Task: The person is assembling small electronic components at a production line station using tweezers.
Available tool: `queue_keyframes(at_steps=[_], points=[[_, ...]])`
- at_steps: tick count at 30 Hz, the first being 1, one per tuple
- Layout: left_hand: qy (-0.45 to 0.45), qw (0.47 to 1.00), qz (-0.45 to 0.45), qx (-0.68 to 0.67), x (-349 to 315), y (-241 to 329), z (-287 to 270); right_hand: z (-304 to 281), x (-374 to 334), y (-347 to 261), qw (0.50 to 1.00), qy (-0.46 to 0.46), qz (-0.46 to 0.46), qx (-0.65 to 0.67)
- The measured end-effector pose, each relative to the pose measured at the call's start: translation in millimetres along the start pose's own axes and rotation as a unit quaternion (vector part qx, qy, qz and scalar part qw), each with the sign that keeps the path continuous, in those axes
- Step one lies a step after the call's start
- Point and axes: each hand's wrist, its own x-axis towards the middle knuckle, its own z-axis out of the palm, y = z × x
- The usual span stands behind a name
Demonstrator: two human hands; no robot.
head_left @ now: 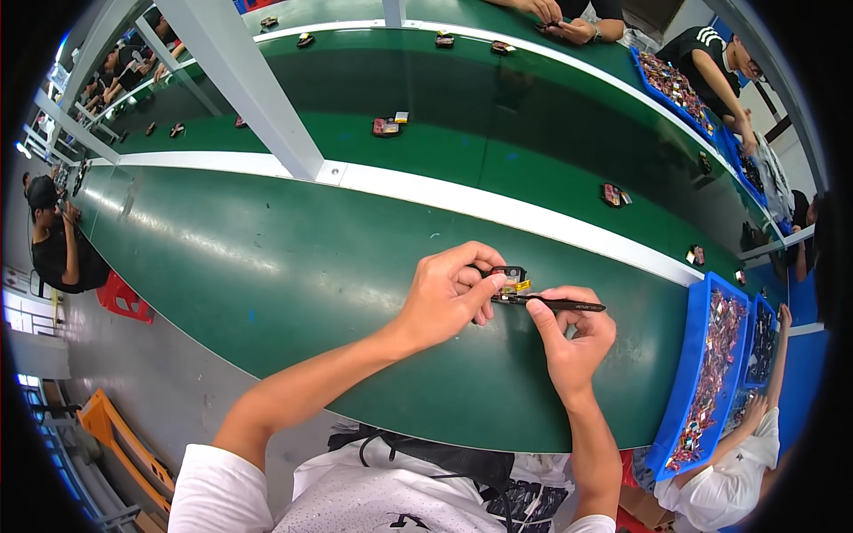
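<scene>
A worker's left hand (449,295) pinches a small black-cased electronic part (510,272) above a green workbench (293,266) while the right hand (576,342) grips a slim black tool (577,306) reaching the part, near a blue tray (689,355) heaped with small reddish components (713,364).

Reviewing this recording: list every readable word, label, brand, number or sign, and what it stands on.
Slim black tool in the right hand: small pale lettering, not copied here.
Wearer's white shirt: dark printed mark, not copied here.
Co-worker's white shirt: small dark mark, too small to read.
Small black device in the left hand: none readable.
</scene>
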Motion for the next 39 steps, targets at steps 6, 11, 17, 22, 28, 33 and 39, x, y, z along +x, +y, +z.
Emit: queue_keyframes(at_steps=[6,11,17,22,28,33,39], points=[[-0.004,1.000,-0.007,-0.003,-2,1,2,0,-1,3,0.999,-0.014,-0.027,-0.035],[-0.012,1.000,-0.005,-0.005,-2,-1,4,-3,3,1,0.986,-0.018,0.116,0.115],[-0.014,1.000,0.014,0.017,-3,-1,5,-5,7,-8,0.966,-0.029,0.198,0.162],[-0.011,0.999,0.030,0.041,-2,-1,6,-8,9,-6,0.968,-0.043,0.193,0.156],[-0.008,1.000,0.010,-0.015,-4,0,7,-8,8,-4,0.973,-0.044,0.179,0.142],[-0.044,0.998,-0.032,-0.034,0,-2,3,-8,5,7,0.983,-0.039,0.098,0.150],[-0.066,0.993,-0.062,-0.072,2,-1,1,-8,5,14,0.993,-0.020,0.008,0.119]])
